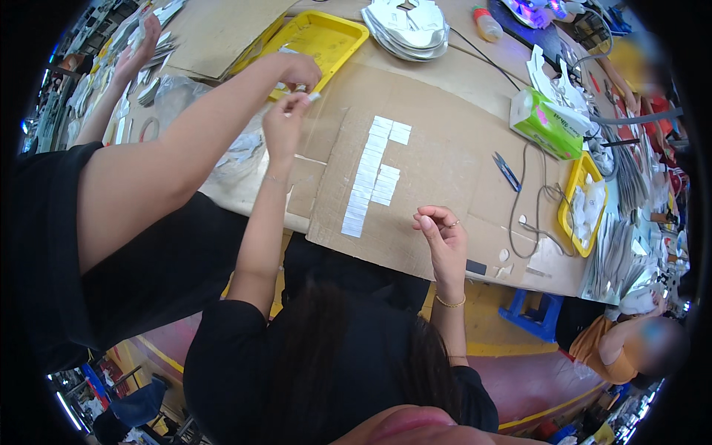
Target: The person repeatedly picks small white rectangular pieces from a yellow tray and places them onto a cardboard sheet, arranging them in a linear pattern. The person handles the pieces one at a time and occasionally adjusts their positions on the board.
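Landmark: cardboard sheet (pixel 445 170). The person's left hand (pixel 284 127) is raised at the sheet's far left corner, forearm stretched forward, thumb and fingers pinching a small white piece (pixel 314 96) at their tips. A co-worker's hand (pixel 300 72) is bent down just beyond it, near the yellow tray (pixel 334 43) past the sheet's far left edge. White pieces (pixel 365 172) lie flat on the sheet's left half, in one long column with two short blocks along its right side; they sit between the person's hands, to the left of the right hand. Right hand (pixel 446 248): above the sheet's near edge, forearm upright, fingers loosely curled toward the thumb; cannot tell whether anything thin is gripped. Snips (pixel 507 170) rest on the sheet's right part.
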`<state>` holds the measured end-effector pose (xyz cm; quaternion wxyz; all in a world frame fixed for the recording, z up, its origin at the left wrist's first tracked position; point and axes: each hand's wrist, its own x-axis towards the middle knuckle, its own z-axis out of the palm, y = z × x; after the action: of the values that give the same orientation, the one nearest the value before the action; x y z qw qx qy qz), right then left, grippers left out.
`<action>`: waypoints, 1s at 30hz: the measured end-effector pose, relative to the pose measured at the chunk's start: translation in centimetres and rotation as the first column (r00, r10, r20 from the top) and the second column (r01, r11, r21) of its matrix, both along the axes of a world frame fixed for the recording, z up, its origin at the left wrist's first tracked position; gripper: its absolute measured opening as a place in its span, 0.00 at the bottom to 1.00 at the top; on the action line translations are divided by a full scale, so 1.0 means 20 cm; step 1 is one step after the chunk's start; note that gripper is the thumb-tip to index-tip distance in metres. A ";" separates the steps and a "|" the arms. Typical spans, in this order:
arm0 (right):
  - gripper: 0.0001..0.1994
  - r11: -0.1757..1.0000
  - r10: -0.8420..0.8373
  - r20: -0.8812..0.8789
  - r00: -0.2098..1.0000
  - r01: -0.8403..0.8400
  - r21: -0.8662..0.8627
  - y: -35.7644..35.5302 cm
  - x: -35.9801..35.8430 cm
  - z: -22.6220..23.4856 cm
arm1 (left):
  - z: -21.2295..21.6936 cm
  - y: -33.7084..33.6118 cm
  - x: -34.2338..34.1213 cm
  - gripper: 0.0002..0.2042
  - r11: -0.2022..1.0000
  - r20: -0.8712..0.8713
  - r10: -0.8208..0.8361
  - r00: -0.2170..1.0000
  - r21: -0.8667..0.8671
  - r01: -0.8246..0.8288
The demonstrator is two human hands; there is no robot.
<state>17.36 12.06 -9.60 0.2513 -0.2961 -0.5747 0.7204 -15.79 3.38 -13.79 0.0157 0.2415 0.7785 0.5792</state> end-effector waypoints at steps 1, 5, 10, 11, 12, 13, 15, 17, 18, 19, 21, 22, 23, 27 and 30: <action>0.08 1.000 0.001 0.014 1.000 -0.001 0.008 0.00 0.01 0.00 | -0.02 0.00 -0.06 0.10 0.995 -0.097 0.079 0.992 -0.046 -0.084; 0.08 1.000 0.017 0.030 0.999 -0.017 0.010 -0.01 0.01 -0.02 | -0.06 0.00 -0.17 0.08 0.990 -0.239 0.096 0.966 -0.082 -0.119; 0.08 0.999 0.049 0.051 0.997 -0.050 0.010 -0.04 -0.01 -0.02 | -0.12 0.01 -0.22 0.09 0.967 -0.475 0.029 0.879 -0.210 -0.146; 0.08 0.998 0.052 0.045 0.998 -0.053 0.018 -0.04 -0.01 -0.02 | -0.12 0.01 -0.23 0.09 0.958 -0.490 0.022 0.871 -0.239 -0.159; 0.08 0.998 0.055 0.038 0.998 -0.056 0.026 -0.04 -0.01 -0.01 | -0.13 0.01 -0.23 0.09 0.969 -0.477 0.029 0.878 -0.202 -0.142; 0.08 0.998 0.057 0.032 0.998 -0.058 0.034 -0.04 -0.01 -0.01 | -0.12 0.01 -0.22 0.09 0.978 -0.471 0.034 0.881 -0.165 -0.126; 0.08 0.999 0.048 0.045 0.998 -0.049 0.023 -0.04 -0.01 -0.01 | -0.11 0.00 -0.18 0.09 0.982 -0.457 0.058 0.888 -0.136 -0.134; 0.08 0.999 0.040 0.060 0.997 -0.041 0.014 -0.03 0.00 -0.01 | -0.08 -0.02 -0.07 0.09 0.971 -0.444 0.101 0.891 -0.151 -0.185; 0.08 0.999 0.036 0.067 0.997 -0.037 0.011 -0.03 0.00 -0.01 | -0.07 -0.03 0.00 0.09 0.982 -0.360 0.067 0.931 -0.143 -0.126; 0.08 0.999 0.032 0.074 0.997 -0.033 0.006 -0.03 0.00 -0.02 | -0.06 -0.03 0.08 0.08 0.989 -0.272 0.031 0.962 -0.132 -0.069; 0.08 0.999 0.035 0.073 0.997 -0.036 0.004 -0.03 -0.01 -0.03 | -0.06 -0.03 0.24 0.08 0.981 -0.179 -0.131 0.975 -0.166 0.102; 0.08 0.999 0.038 0.071 0.997 -0.039 0.005 -0.04 -0.01 -0.03 | -0.05 -0.03 0.30 0.09 0.955 -0.186 -0.253 0.949 -0.204 0.214; 0.07 0.999 0.045 0.076 0.996 -0.046 0.021 -0.04 -0.01 -0.04 | -0.05 -0.02 0.36 0.09 0.919 -0.172 -0.355 0.919 -0.243 0.310; 0.07 0.995 0.065 0.093 0.994 -0.072 0.076 -0.04 -0.03 -0.03 | -0.03 0.07 0.48 0.09 0.778 -0.183 -0.593 0.784 -0.380 0.500; 0.06 0.991 0.070 0.099 0.993 -0.081 0.109 -0.04 -0.03 -0.02 | -0.01 0.12 0.52 0.09 0.714 -0.162 -0.613 0.773 -0.533 0.454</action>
<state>16.82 11.23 -10.07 0.2125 -0.2933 -0.6366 0.6808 -5.48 5.71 -13.92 0.1124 0.5403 0.7793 0.2968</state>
